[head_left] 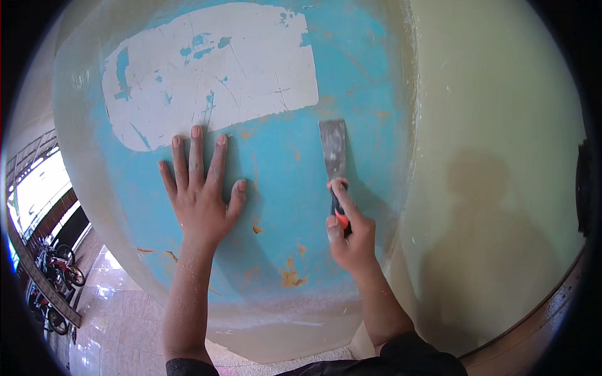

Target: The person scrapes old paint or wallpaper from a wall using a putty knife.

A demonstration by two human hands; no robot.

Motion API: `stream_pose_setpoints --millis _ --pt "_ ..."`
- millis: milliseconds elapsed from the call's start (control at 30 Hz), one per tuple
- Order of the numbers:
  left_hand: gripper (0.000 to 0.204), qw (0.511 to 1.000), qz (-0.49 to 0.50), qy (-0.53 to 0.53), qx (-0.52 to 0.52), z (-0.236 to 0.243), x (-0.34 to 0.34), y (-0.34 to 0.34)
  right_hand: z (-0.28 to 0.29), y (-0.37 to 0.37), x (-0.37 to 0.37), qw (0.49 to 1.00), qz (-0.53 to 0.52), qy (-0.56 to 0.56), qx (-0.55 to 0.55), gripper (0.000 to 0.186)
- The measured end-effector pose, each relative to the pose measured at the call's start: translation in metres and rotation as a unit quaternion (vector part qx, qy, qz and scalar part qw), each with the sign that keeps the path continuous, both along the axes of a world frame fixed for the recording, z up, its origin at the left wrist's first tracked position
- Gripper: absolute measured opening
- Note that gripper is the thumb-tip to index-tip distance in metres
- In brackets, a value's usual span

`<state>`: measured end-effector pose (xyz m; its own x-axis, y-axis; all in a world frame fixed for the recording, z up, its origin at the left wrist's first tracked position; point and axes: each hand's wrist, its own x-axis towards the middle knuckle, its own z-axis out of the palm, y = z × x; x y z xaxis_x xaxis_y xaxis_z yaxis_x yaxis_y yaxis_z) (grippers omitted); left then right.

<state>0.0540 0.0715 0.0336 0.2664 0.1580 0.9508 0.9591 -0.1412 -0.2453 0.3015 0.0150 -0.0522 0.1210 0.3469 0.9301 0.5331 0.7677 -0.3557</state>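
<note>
Patch: one, white, rounded, flecked with blue; set on a blue panel worn brownish in spots.

Left hand: below the patch, spread wide, palm toward the panel, holding nothing; longest fingertips at the patch's lower edge.

Right hand: below and right of the patch, closed around a scraper.

Scraper: one, black-and-orange handle, grey blade upward, near the patch's lower right corner; blade contact with the panel hard to tell.

Wall: pale green, right of the patch, bearing a shadow.

Motorbikes: well below left of the patch.
</note>
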Motion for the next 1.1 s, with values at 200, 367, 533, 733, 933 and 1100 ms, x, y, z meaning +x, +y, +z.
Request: stream_pose_setpoints --millis 200,367,533,733,933,1100 --pt "0.067 1.0 0.0 0.005 -0.004 -0.003 0.001 0.0 0.011 -0.005 0.002 1.0 0.002 0.007 -0.016 0.057" --pt "0.067 1.0 0.003 0.001 -0.004 -0.003 0.001 0.0 0.031 0.0 0.005 1.0 -0.004 -0.005 0.022 0.06" --pt "0.067 1.0 0.007 0.0 -0.01 -0.004 0.0 -0.001 0.05 0.005 0.002 0.999 0.003 -0.001 0.032 0.059" --pt "0.067 1.0 0.0 0.0 -0.007 -0.004 0.002 0.0 0.082 0.008 0.006 0.998 -0.02 -0.012 0.061 0.056" --pt "0.067 1.0 0.006 -0.001 -0.009 -0.005 0.0 0.001 0.117 0.015 0.004 0.995 -0.034 -0.022 0.093 0.053" --pt "0.067 1.0 -0.001 0.001 -0.011 -0.006 0.0 0.001 0.137 0.016 0.003 0.997 -0.019 -0.008 0.069 0.052"
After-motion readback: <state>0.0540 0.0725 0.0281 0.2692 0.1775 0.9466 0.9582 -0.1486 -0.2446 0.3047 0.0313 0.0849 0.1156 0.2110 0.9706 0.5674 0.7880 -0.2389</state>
